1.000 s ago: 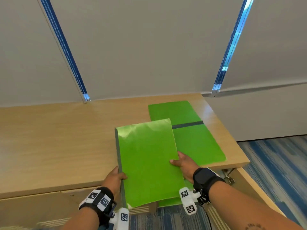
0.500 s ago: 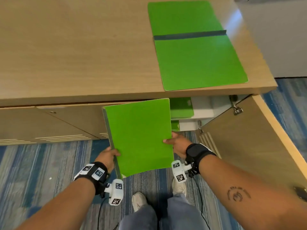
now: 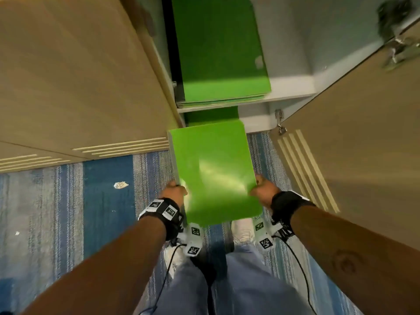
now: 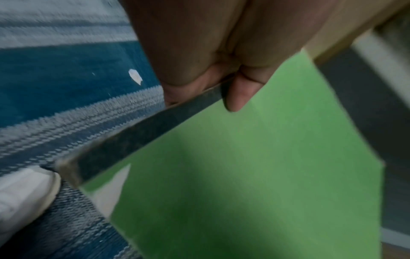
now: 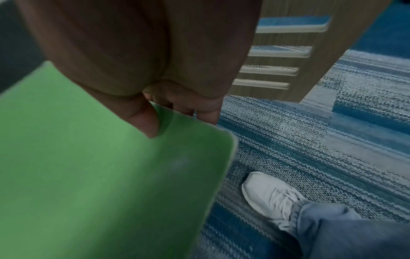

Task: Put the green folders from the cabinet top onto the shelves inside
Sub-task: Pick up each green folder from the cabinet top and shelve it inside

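Note:
I hold a green folder (image 3: pixel 213 171) flat in front of the open cabinet, low over the carpet. My left hand (image 3: pixel 175 190) pinches its dark spine edge (image 4: pixel 142 129), thumb on top. My right hand (image 3: pixel 261 189) pinches the opposite edge, thumb (image 5: pixel 144 121) on the green cover (image 5: pixel 99 175). The folder's far end points at the lower shelf, where another green folder (image 3: pixel 211 114) lies. A stack of green folders (image 3: pixel 218 53) rests on the upper white shelf (image 3: pixel 288 94).
The open wooden cabinet door (image 3: pixel 352 144) stands at right with its hinge (image 3: pixel 279 121). A closed door panel (image 3: pixel 79 76) is at left. My white shoes (image 5: pixel 272 196) stand on the blue striped carpet (image 3: pixel 68 212), with small paper scraps (image 3: pixel 120 185) nearby.
The folder has come down from the cabinet top to the level of the shelves, both hands still gripping it. My view has tilted down, so the cabinet top is out of sight.

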### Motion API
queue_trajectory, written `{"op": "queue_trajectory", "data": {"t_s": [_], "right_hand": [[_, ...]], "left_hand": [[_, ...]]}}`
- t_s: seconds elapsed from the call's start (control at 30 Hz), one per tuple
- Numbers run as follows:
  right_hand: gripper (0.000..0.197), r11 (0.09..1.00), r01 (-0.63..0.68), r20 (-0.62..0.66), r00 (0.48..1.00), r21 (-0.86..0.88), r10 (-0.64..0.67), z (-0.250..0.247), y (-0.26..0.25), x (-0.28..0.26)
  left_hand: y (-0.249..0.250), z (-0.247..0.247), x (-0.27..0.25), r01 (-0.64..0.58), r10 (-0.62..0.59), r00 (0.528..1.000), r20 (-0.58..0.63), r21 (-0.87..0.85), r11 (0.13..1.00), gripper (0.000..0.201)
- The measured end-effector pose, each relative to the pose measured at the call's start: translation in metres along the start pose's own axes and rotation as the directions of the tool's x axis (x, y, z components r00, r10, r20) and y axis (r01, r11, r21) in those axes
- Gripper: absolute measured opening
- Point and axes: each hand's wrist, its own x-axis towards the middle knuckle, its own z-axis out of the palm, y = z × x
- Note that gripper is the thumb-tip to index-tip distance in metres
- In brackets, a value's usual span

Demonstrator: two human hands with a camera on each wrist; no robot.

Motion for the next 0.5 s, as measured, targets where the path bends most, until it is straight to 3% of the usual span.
{"op": "queue_trajectory", "data": {"t_s": [0.17, 0.33, 0.5], "right_hand": [[0.042, 0.998, 0.005, -0.076, 0.997, -0.064, -0.010, -0.019, 0.046, 0.105], [0.043, 0.972, 0.037, 0.016, 0.999, -0.234, -0.034, -0.041, 0.060, 0.158], [0.037, 0.995, 0.070, -0.091, 0.993, -0.067, -0.076, -0.050, 0.038, 0.179]], "left_hand": [[0.003, 0.060, 0.064, -0.004, 0.004, 0.999, 0.031, 0.020, 1.000, 0.042], [0.010, 0.103, 0.105, -0.006, 0.003, 0.999, 0.047, 0.073, 0.997, 0.043], [0.051, 0.103, 0.140, -0.104, 0.104, 0.995, 0.010, 0.075, 0.992, 0.040]]}}
